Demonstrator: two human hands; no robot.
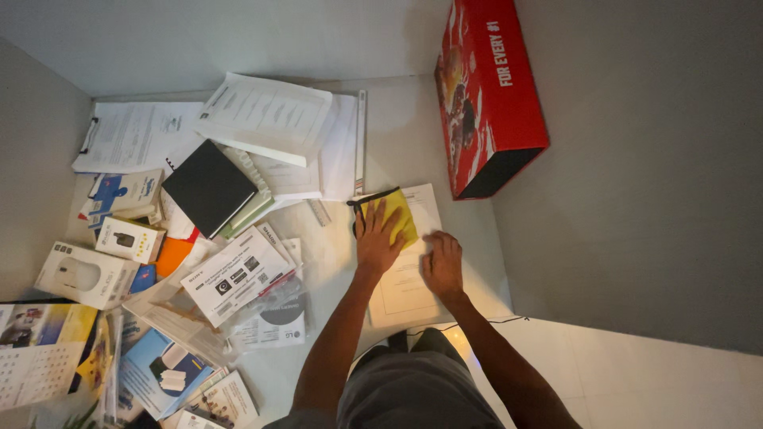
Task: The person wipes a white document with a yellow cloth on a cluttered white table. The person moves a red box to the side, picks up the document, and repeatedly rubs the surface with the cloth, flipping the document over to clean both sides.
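Paper sheet [405,294] lies flat on the pale floor [397,135] in front of my knees, one edge near the red box [489,95] standing against the grey wall. Left of it spreads a clutter of papers, with a black notebook [208,187] and a white mouse box [83,276] among them. My right hand [443,266] rests on the sheet, palm down, fingers loosely together. My left hand [377,238] lies flat with fingers spread on a yellow cloth [399,213], which sits on the sheet's upper left corner, its black strap pointing left.
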